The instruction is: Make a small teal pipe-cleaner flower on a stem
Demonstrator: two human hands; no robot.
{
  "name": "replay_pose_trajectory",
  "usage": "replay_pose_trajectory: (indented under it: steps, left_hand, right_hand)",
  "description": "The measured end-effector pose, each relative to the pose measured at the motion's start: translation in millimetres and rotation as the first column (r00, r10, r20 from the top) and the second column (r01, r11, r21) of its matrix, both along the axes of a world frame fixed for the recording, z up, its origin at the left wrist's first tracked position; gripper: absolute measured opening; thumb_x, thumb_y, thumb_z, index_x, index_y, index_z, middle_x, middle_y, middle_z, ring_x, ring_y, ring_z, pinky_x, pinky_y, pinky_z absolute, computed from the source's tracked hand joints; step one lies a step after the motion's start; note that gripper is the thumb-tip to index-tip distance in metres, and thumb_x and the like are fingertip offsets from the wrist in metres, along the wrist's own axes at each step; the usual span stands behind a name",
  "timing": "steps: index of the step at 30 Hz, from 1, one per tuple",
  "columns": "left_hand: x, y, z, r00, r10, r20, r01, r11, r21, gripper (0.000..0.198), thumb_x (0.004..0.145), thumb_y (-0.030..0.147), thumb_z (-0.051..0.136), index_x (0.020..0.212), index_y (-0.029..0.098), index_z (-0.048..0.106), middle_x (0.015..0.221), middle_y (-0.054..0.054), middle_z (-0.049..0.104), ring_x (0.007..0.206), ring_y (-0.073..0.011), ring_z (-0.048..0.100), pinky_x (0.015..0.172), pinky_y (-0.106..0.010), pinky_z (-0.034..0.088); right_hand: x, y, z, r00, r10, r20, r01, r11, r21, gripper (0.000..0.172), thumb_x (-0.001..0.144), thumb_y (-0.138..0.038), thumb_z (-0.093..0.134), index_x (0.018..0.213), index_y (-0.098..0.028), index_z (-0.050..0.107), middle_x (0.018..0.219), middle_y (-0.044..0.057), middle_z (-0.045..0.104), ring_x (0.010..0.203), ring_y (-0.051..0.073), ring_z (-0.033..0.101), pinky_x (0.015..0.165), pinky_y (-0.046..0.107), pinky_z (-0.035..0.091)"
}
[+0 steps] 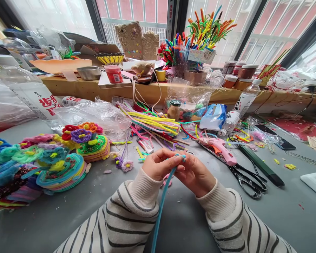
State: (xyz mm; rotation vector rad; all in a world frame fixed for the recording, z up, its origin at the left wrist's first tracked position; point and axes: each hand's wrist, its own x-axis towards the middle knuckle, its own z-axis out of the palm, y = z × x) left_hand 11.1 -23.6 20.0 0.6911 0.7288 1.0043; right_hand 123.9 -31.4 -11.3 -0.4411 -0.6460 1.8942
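A light-blue pipe cleaner runs up from the bottom edge to my fingers, its upper end bent into a small curl between them. My left hand pinches it with thumb and forefinger. From the other side, my right hand grips the same curled end, so the two hands nearly touch. A pink round piece lies on the table, partly hidden behind the hands. Just beyond the left hand is a small white-and-red tube. Purple and pale pipe-cleaner flowers lie to its left.
Stacked pipe-cleaner flower pots crowd the left. A pink glue gun, black-handled scissors and a dark green bar lie at right. Behind are a pipe-cleaner bundle, a glass jar and bottles, below a cluttered ledge.
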Motion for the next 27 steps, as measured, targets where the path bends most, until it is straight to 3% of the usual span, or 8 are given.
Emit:
replay_pose_trajectory:
  steps: [7, 11, 18, 23, 27]
  left_hand:
    - [0.7, -0.1, 1.0, 1.0, 0.002, 0.017, -0.001, 1.0, -0.006, 0.023, 0.043, 0.019, 0.072, 0.051, 0.012, 0.052, 0.046, 0.003, 0.06, 0.039, -0.0066, 0.055, 0.038, -0.012, 0.042]
    - [1.9, -2.0, 2.2, 1.0, -0.004, 0.029, 0.003, 0.999, 0.049, 0.023, 0.044, 0.019, 0.072, 0.054, 0.012, 0.052, 0.049, 0.002, 0.061, 0.041, -0.0091, 0.055, 0.04, -0.018, 0.047]
    - [2.9, -2.0, 0.1, 1.0, 0.017, 0.018, -0.017, 0.999, 0.039, 0.023, 0.045, 0.02, 0.072, 0.055, 0.011, 0.053, 0.047, 0.002, 0.06, 0.041, -0.0087, 0.056, 0.041, -0.017, 0.046]
    - [3.8, 0.1, -2.2, 0.997, 0.079, 0.0, -0.079, 0.997, 0.025, 0.023, 0.044, 0.02, 0.072, 0.055, 0.012, 0.053, 0.047, 0.003, 0.06, 0.042, -0.0064, 0.055, 0.041, -0.012, 0.043]
    - [5.8, 2.6, -5.3, 0.994, 0.104, 0.015, -0.105, 0.99, 0.093, 0.022, 0.045, 0.019, 0.071, 0.062, 0.012, 0.059, 0.054, 0.003, 0.062, 0.05, -0.0075, 0.057, 0.05, -0.016, 0.046]
  right_hand:
    - [0.6, 0.3, 2.5, 0.999, 0.001, 0.034, -0.002, 1.0, 0.028, 0.015, 0.06, -0.023, 0.065, 0.069, -0.012, 0.06, 0.051, -0.004, 0.044, 0.046, 0.002, 0.038, 0.043, 0.013, 0.031]
    - [1.0, 1.3, 2.3, 0.999, -0.003, 0.049, 0.0, 0.999, 0.049, 0.02, 0.06, -0.029, 0.065, 0.069, -0.012, 0.06, 0.052, -0.004, 0.044, 0.047, 0.003, 0.038, 0.045, 0.015, 0.033]
    - [-1.6, 0.7, 4.0, 1.0, 0.015, 0.0, -0.015, 0.997, 0.07, 0.016, 0.061, -0.025, 0.064, 0.058, -0.013, 0.054, 0.053, -0.005, 0.042, 0.046, 0.002, 0.035, 0.048, 0.014, 0.035]
    - [-6.8, -0.2, 1.5, 0.996, -0.057, -0.069, 0.059, 0.998, 0.029, 0.009, 0.064, -0.021, 0.062, 0.064, -0.015, 0.055, 0.058, -0.005, 0.047, 0.051, 0.002, 0.041, 0.052, 0.013, 0.038]
    - [-2.6, 0.5, 2.1, 0.994, -0.1, -0.046, 0.102, 0.994, 0.032, 0.007, 0.065, -0.021, 0.061, 0.067, -0.018, 0.055, 0.066, -0.004, 0.053, 0.057, 0.004, 0.047, 0.058, 0.015, 0.041]
